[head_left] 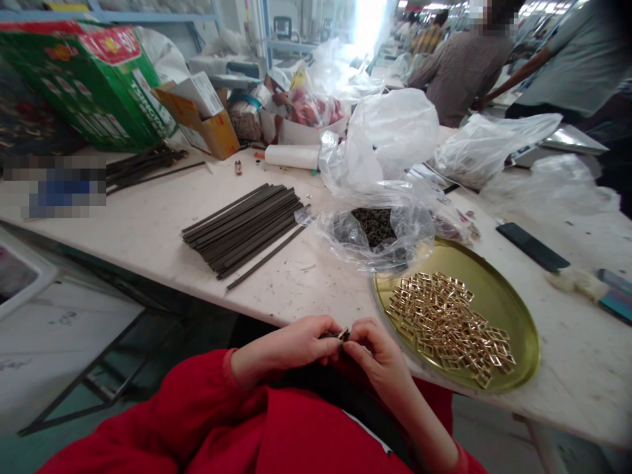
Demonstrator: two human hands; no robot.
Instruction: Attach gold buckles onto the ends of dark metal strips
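Observation:
Close to the table's front edge, my left hand (309,341) and my right hand (376,352) meet with fingers pinched. Between the fingertips is a small metal buckle (344,334) with a bit of dark strap at it; the fingers hide most of both. To the right, a round gold tray (526,329) carries a heap of gold rectangular buckles (449,322). Ahead of my hands, an open clear plastic bag (326,230) holds many small dark loops (374,226). A stack of dark flat straps (247,227) lies to the left, with one single strap (266,258) apart from it.
At the back stand a green box (99,85), a small open carton (217,135) and a white roll (292,156). Plastic bags (395,128) crowd the rear. A dark flat object (532,246) lies at right. Two people (464,66) stand beyond the table.

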